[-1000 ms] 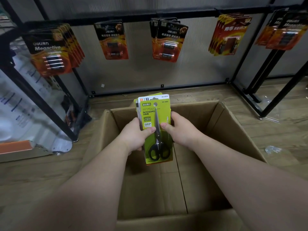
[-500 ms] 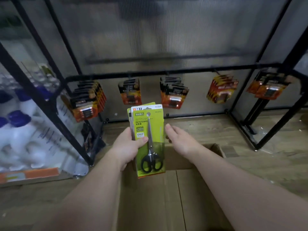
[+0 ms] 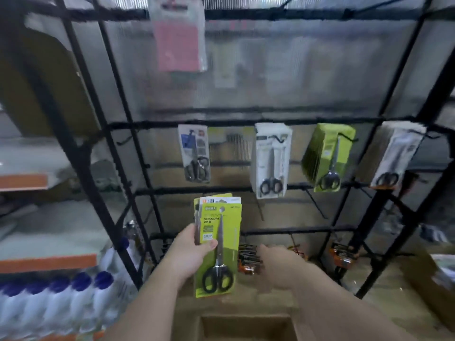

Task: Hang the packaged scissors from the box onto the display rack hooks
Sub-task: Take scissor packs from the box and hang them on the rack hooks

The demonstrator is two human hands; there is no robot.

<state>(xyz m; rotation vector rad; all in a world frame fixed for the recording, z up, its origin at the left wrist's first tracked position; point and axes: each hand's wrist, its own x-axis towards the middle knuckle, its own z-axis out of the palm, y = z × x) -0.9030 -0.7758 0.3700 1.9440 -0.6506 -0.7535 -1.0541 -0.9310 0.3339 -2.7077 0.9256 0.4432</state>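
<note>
My left hand [image 3: 190,254] grips a small stack of green scissor packs [image 3: 219,242] upright by its left edge, thumb on the front card; black-handled scissors show on the top pack. To the right of the stack, my right hand [image 3: 279,263] is off the packs, fingers loosely extended toward the rack. On the black wire display rack [image 3: 246,124] above, a matching bunch of green scissor packs [image 3: 328,156] hangs on a hook, with white scissor packs [image 3: 269,161] to its left. The cardboard box [image 3: 246,326] lies at the bottom edge, mostly out of view.
More scissor packs hang at the rack's left [image 3: 195,153] and far right [image 3: 394,156]; bare hooks [image 3: 315,204] jut out on the row below. Battery packs [image 3: 248,258] hang low behind my hands. White bottles with blue caps [image 3: 61,303] stand at lower left. A pink pack [image 3: 178,40] hangs higher up.
My view has tilted up from the box to the rack's scissor rows. My left hand lifted the stack; my right hand let go of the packs and moved right.
</note>
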